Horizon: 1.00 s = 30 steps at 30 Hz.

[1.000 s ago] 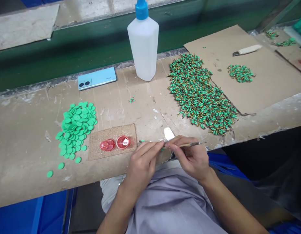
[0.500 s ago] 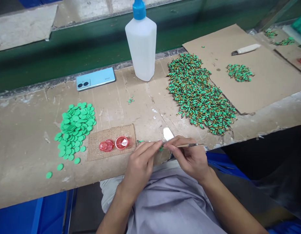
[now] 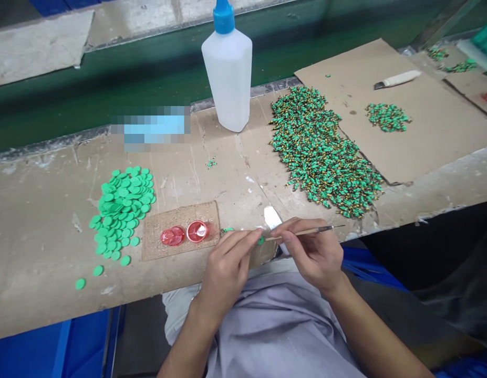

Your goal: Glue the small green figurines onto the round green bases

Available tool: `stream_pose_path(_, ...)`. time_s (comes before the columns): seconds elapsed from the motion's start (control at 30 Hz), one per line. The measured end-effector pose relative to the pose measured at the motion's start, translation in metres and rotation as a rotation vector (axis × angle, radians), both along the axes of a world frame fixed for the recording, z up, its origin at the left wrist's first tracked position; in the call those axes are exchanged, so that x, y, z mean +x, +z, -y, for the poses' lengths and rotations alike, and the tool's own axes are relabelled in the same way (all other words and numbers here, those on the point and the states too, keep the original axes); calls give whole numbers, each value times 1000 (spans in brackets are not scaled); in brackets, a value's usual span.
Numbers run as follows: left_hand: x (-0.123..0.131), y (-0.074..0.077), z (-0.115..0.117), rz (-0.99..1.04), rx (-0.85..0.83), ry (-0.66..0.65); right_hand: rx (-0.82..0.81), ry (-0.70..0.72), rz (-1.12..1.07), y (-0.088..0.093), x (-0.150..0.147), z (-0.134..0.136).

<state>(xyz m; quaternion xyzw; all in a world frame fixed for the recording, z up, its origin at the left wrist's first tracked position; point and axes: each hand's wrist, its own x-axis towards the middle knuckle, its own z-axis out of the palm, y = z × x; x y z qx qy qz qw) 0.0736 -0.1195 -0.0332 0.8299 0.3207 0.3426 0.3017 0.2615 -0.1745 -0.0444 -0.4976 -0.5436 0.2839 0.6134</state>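
The fingertips of my left hand [image 3: 229, 262] are closed on a small green disc [image 3: 260, 240] above the table's front edge. In my right hand [image 3: 314, 254], the fingers pinch a thin paintbrush [image 3: 308, 231]. Its dark bristle end points right, and its pale handle end points at the disc, just short of it. A white flat strip [image 3: 272, 217] shows behind and below my right fingers; whether they touch it I cannot tell. Left of my left hand, a small green piece [image 3: 227, 230] lies beside a brown textured board [image 3: 152, 247], which carries a red cup [image 3: 197, 231] and red discs [image 3: 172, 236].
Green discs [image 3: 125, 205] are heaped at left. Small green, black and yellow pieces [image 3: 325, 152] form a large pile at right. Cardboard [image 3: 432, 121] beyond bears a smaller pile [image 3: 387, 117] and a wrapped blade [image 3: 399, 79]. A white bottle [image 3: 229, 79] and blurred-out blue object [image 3: 154, 128] stand behind.
My right hand has shifted slightly right, drawing the brush handle's end away from the green disc, which is now more visible. My left hand has stayed nearly still.
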Motion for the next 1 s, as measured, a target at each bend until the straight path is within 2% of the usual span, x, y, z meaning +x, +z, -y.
stream_pose_path(0.37,3,5,0,21,68,23,3,-7,16,-2,0,0)
stream_pose_path(0.7,4,3,0,0,171,13,1,-12,36,-3,1,0)
stream_pose_path(1.0,4,2,1,2,163,10,-14,-7,42,-6,2,1)
